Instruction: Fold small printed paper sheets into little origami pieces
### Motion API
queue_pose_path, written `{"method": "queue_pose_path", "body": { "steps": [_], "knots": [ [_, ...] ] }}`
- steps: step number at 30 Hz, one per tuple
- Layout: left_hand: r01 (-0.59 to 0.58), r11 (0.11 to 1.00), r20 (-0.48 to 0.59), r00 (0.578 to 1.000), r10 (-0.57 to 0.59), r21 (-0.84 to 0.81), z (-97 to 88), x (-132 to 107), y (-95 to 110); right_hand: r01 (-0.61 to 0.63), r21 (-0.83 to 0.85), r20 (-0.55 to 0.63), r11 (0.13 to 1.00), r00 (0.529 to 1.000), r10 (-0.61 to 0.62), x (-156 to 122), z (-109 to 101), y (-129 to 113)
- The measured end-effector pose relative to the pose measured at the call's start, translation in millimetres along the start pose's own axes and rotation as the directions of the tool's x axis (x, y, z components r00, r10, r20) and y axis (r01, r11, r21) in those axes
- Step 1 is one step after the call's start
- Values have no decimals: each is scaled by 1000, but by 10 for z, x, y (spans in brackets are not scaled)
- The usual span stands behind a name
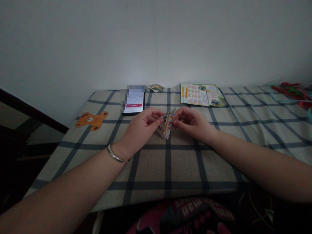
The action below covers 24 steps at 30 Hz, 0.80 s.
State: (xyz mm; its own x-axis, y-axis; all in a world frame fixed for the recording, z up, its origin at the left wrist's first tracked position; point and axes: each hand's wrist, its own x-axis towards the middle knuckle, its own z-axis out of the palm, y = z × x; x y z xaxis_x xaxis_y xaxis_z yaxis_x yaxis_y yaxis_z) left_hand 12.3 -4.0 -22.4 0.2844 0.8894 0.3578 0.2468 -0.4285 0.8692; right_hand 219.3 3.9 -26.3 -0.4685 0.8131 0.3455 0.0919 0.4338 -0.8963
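Note:
Both of my hands meet over the middle of a checked cloth (168, 162). Between them is a small folded piece of printed paper (168, 125), orange and white. My left hand (142, 128) pinches its left edge with thumb and fingertips; a silver bangle (115, 155) circles that wrist. My right hand (191, 123) pinches the paper's right edge, fingers curled. The paper hangs just above the cloth.
A phone (134, 101) with a lit screen lies behind my left hand. A small folded paper piece (156, 87) sits by the wall. Printed sheets (200, 94) lie at the back right. Red and green strings (293, 91) lie far right. A bear print (92, 120) marks the cloth's left.

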Motion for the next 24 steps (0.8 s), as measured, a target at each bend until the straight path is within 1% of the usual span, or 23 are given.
{"method": "queue_pose_path", "body": {
  "steps": [3, 7, 10, 13, 18, 21, 24],
  "knots": [
    [-1, 1000, 1, 1000, 1, -18, 9, 1, -22, -1, -11, 3, 1000, 1000, 1, -2, 8, -7],
    [-19, 998, -37, 999, 21, 55, 6, -8, 18, -12, -39, -2, 999, 1000, 12, 8, 13, -6],
    [-19, 991, -65, 998, 28, 131, 3, -23, 55, -23, -23, -2, 999, 1000, 23, 15, 14, -3],
    [-17, 983, -41, 999, 25, 182, -2, -38, 57, -32, -10, -9, 999, 999, 32, 17, 17, -8],
    [-43, 979, 11, 999, 42, 200, 4, -47, 6, -37, -20, -24, 999, 999, 36, 22, 8, -7],
    [-59, 982, 33, 998, 54, 179, 26, -48, -12, -27, -56, -49, 998, 998, 25, 28, -2, 2],
    [-56, 989, 77, 996, 46, 138, 51, -54, -15, -12, -81, -57, 997, 998, 7, 32, -4, -2]
  ]
}}
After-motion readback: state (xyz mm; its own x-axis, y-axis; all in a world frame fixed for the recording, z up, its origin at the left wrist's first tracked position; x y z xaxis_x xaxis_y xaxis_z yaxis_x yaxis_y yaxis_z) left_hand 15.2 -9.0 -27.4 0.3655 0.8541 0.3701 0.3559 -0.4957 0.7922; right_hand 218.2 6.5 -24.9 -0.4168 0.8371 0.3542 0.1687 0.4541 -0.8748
